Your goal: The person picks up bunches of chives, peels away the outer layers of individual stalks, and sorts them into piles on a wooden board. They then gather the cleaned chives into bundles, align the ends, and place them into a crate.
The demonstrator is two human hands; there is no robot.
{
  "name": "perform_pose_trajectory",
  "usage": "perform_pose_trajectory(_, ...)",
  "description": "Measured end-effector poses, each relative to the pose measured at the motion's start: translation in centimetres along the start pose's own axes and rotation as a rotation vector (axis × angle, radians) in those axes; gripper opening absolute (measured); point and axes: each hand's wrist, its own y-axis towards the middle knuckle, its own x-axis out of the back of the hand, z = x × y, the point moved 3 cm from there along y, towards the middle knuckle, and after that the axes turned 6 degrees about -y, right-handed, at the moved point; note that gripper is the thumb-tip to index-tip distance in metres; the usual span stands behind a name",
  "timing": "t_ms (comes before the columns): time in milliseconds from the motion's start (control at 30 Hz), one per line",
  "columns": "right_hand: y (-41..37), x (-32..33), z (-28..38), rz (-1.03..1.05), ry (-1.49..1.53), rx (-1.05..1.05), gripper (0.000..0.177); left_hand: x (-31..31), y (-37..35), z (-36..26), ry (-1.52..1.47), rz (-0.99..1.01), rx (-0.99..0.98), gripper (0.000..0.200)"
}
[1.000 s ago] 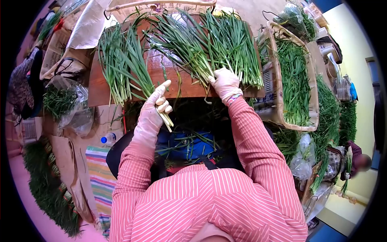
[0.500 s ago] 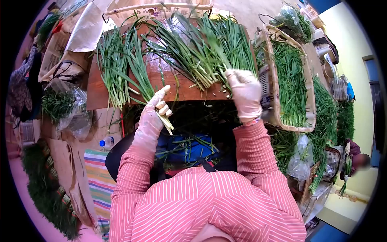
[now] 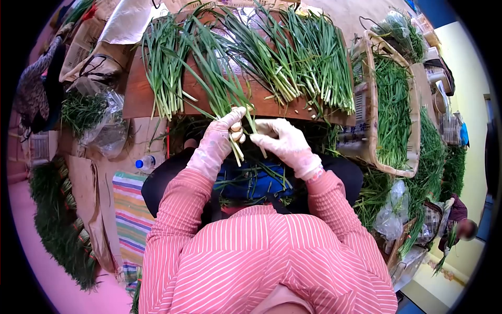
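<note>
Both of my hands wear thin whitish gloves and are close together at the table's near edge. My left hand (image 3: 213, 145) is closed around a few garlic chives (image 3: 222, 94), their pale stem ends poking out below the fingers and their leaves reaching up over the table. Just to its right, my right hand (image 3: 286, 145) pinches a chive stalk (image 3: 253, 121) between thumb and fingers. Ahead on the brown wooden table (image 3: 137, 99) lie a left bunch of chives (image 3: 167, 78), a middle pile (image 3: 280, 78) and a right pile (image 3: 329, 68).
A plastic crate (image 3: 370, 104) full of chives stands right of the table. Trimmings lie on blue material (image 3: 251, 180) in my lap. At left are a bottle (image 3: 145, 164), a plastic bag (image 3: 107, 128) and bundled greens (image 3: 52, 225). Another person (image 3: 460, 220) holds greens at far right.
My right hand has come down and left from the right-hand pile to beside my left hand, where it pinches a stalk. My left hand keeps its chives. The camera view has shifted slightly.
</note>
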Motion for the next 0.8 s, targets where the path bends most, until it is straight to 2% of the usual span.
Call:
perform_pose_trajectory(33, 1.3, -0.4, -0.3, -0.005, -0.019, 0.042, 0.038, 0.0, 0.1, 0.3, 0.031, -0.015, 0.001, 0.015)
perform_pose_trajectory(67, 2.0, -1.0, -0.6, 0.097, 0.365, -0.068, 0.031, 0.2, 0.2, 0.5, 0.034, -0.011, 0.005, 0.015)
perform_pose_trajectory(133, 2.6, -1.4, -1.5, 0.038, 0.452, -0.185, 0.025, 0.0, 0.1, 0.3, 0.015, 0.065, 0.011, 0.015)
perform_pose_trajectory(200, 2.2, -1.6, -2.7, 0.008, 0.390, -0.205, 0.023, 0.0, 0.2, -0.1, 0.080, 0.020, -0.006, 0.013)
perform_pose_trajectory(233, 1.9, -1.7, -3.8, -0.020, 0.328, -0.226, 0.021, 0.3, 0.2, -0.4, 0.075, -0.042, -0.078, 0.013)
perform_pose_trajectory(267, 1.7, -1.8, -6.6, -0.067, 0.099, -0.235, 0.032, 0.5, 0.3, -0.8, 0.073, -0.102, -0.148, 0.014)
perform_pose_trajectory(333, -0.3, -0.7, -6.9, 0.018, -0.604, -0.333, 0.036, 1.0, 0.6, -2.0, 0.004, -0.079, -0.154, 0.017)
perform_pose_trajectory(400, -1.5, -0.6, -8.4, 0.299, -1.113, -0.404, 0.039, 0.4, 0.1, -2.9, -0.039, -0.020, -0.140, 0.023)
perform_pose_trajectory(433, -1.7, 0.0, -8.0, 0.218, -1.136, -0.380, 0.040, 0.5, 0.1, -2.8, -0.054, -0.016, -0.121, 0.030)
perform_pose_trajectory(467, -1.4, 0.6, -7.3, 0.098, -1.071, -0.283, 0.043, 0.6, 0.2, -2.6, -0.060, -0.018, -0.121, 0.030)
perform_pose_trajectory(533, -0.2, 0.8, -5.1, -0.114, -0.378, 0.045, 0.046, 0.2, 0.2, -1.8, -0.049, 0.001, -0.083, 0.029)
perform_pose_trajectory(600, 1.1, -0.4, -2.4, -0.038, -0.061, 0.065, 0.047, 0.1, 0.4, -1.0, -0.050, -0.009, -0.053, 0.030)
perform_pose_trajectory(633, 1.2, -0.7, -0.1, 0.040, -0.034, 0.000, 0.046, 0.3, 0.6, -0.7, -0.055, 0.004, -0.049, 0.031)
perform_pose_trajectory(667, 2.0, -2.3, -1.5, 0.001, 0.086, 0.075, 0.039, 0.4, 0.6, -0.5, -0.061, 0.014, -0.047, 0.031)
perform_pose_trajectory(733, 2.4, -3.5, -2.3, 0.104, 0.164, -0.174, 0.024, 0.1, 0.3, -0.9, -0.054, 0.010, -0.055, 0.031)
perform_pose_trajectory(767, 2.3, -3.9, -3.2, 0.060, -0.007, -0.097, 0.021, 0.3, 0.2, -1.0, -0.030, -0.026, -0.067, 0.031)
perform_pose_trajectory(800, 1.8, -3.4, -3.3, 0.008, -0.325, 0.005, 0.023, 0.6, 0.1, -1.1, -0.008, -0.065, -0.078, 0.030)
